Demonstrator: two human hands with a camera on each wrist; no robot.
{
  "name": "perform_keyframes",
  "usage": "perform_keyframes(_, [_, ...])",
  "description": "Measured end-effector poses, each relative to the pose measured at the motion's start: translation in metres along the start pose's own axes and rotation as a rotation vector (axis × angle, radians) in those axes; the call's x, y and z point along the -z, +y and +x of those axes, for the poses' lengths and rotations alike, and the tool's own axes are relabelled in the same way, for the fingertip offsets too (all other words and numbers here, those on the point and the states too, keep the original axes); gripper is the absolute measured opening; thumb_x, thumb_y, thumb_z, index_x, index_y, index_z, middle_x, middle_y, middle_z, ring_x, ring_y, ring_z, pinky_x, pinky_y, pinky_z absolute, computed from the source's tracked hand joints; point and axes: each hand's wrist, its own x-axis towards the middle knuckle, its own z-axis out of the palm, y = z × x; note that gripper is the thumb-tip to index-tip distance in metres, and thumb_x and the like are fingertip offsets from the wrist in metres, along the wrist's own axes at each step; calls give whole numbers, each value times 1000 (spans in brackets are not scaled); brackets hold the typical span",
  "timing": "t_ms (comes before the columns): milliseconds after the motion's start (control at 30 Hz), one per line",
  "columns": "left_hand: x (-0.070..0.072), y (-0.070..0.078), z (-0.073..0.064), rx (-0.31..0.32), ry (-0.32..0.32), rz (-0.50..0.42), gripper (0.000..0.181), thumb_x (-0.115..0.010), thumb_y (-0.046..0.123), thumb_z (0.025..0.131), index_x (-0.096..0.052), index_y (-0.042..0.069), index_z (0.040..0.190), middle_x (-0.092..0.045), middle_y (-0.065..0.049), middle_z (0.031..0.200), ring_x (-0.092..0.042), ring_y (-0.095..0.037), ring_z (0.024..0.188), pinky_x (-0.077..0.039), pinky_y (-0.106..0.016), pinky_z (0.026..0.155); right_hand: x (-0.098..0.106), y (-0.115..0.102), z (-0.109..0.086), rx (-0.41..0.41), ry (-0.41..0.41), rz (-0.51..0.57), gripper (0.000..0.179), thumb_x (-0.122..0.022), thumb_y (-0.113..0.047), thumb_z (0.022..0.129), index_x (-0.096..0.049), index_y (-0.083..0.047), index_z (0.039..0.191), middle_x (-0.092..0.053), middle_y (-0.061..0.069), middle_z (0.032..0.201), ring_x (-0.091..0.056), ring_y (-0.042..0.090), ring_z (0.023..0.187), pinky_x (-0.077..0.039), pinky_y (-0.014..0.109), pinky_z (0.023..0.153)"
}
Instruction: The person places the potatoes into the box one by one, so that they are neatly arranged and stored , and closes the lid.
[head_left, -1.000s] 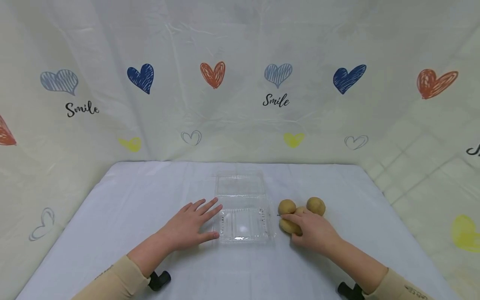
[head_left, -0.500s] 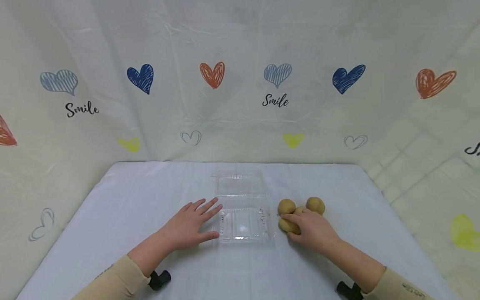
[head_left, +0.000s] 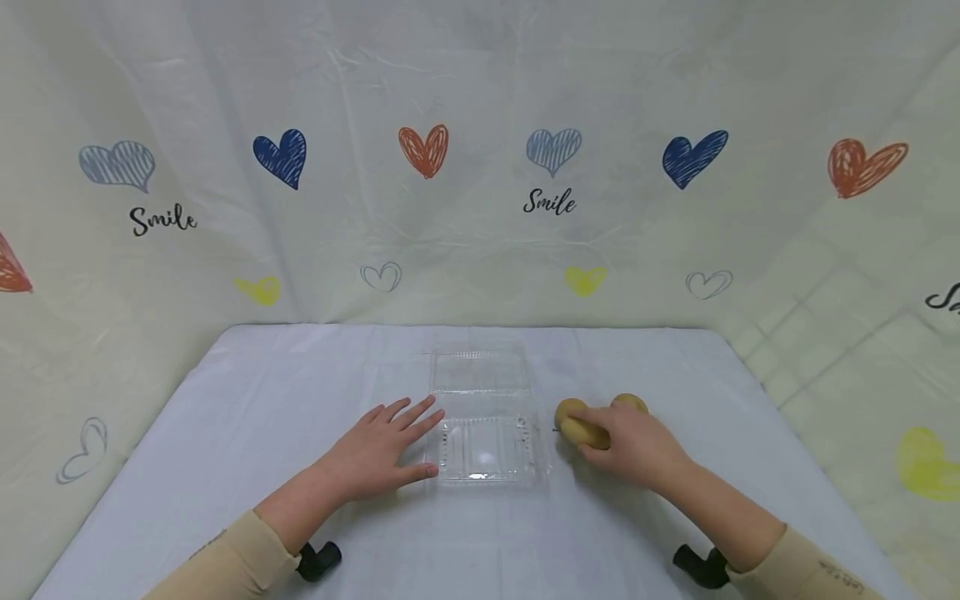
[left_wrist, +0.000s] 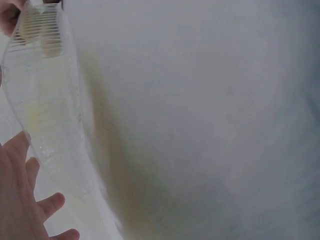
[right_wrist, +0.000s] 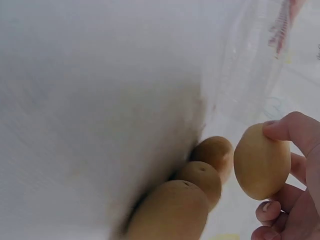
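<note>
A smooth, oval, pale brown potato [right_wrist: 262,161] is pinched between the thumb and fingers of my right hand [head_left: 637,442]. In the right wrist view it hangs above the table, beside a row of three more potatoes [right_wrist: 170,212]. In the head view, two of those, one potato [head_left: 570,408] and another potato [head_left: 630,402], show behind the hand, which hides the third. A clear plastic clamshell container [head_left: 486,454] lies unfolded in the middle, its lid [head_left: 480,371] away from me. My left hand [head_left: 382,454] is spread flat, with fingertips at the container's left edge.
A white cloth [head_left: 480,550] covers the table. Behind it hangs a pale curtain [head_left: 480,225] printed with hearts and "Smile". A black wrist device [head_left: 318,561] is at the left cuff, and another black device [head_left: 701,567] at the right.
My right hand has gripped a potato at the near side of the group and raised it slightly off the table. The left hand and the container have stayed put.
</note>
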Motion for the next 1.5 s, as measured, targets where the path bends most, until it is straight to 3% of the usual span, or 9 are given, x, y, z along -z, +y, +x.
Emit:
perform_keyframes(300, [2, 1, 0, -2, -5, -14, 82, -46, 72, 92, -24, 30, 159, -16, 7, 165, -26, -32, 147, -23, -56, 116, 12, -15, 12, 72, 39, 62, 44, -77, -27, 84, -69, -28, 127, -59, -15, 80, -44, 8, 68, -38, 25, 55])
perform_keyframes(567, [3, 1, 1, 2, -12, -7, 82, -45, 73, 92, -25, 29, 158, -16, 6, 165, -25, -32, 147, -22, -57, 116, 8, -48, 30, 98, -81, 158, 46, -75, -29, 85, -66, -28, 130, -54, -14, 82, -45, 10, 74, -42, 25, 57])
perform_keyframes(800, [-2, 1, 2, 3, -4, -20, 82, -45, 74, 91, -26, 31, 158, -15, 9, 165, -24, -31, 147, -21, -55, 116, -4, -72, 44, 122, -148, 83, 46, -74, -35, 85, -66, -34, 130, -55, -15, 82, -47, 8, 71, -40, 28, 56])
perform_keyframes(933, [-3, 2, 2, 17, -14, -12, 82, -44, 75, 90, -24, 33, 158, -13, 11, 165, -23, -30, 148, -20, -55, 117, -12, -79, 52, 162, -203, 67, 44, -73, -32, 87, -66, -29, 130, -56, -14, 83, -48, 9, 74, -40, 29, 58])
perform_keyframes(1133, [2, 4, 1, 24, -37, -15, 83, -44, 75, 90, -24, 32, 158, -13, 9, 166, -23, -31, 148, -19, -56, 117, -22, -83, 63, 209, -263, 40, 41, -73, -31, 88, -68, -20, 128, -61, -13, 90, -49, 10, 76, -42, 27, 65])
perform_keyframes(1367, [1, 4, 2, 13, -29, -6, 83, -43, 75, 91, -24, 31, 159, -13, 9, 166, -23, -31, 148, -20, -55, 117, -33, -85, 71, 271, -283, -21, 41, -75, -32, 88, -68, -22, 128, -69, -12, 104, -51, 9, 81, -44, 27, 70])
perform_keyframes(1500, [0, 4, 1, 15, -33, -17, 82, -46, 73, 91, -24, 31, 159, -13, 8, 166, -23, -31, 148, -19, -56, 117, -36, -85, 72, 261, -308, -20, 39, -76, -32, 87, -70, -24, 124, -70, -13, 108, -52, 8, 86, -46, 27, 74])
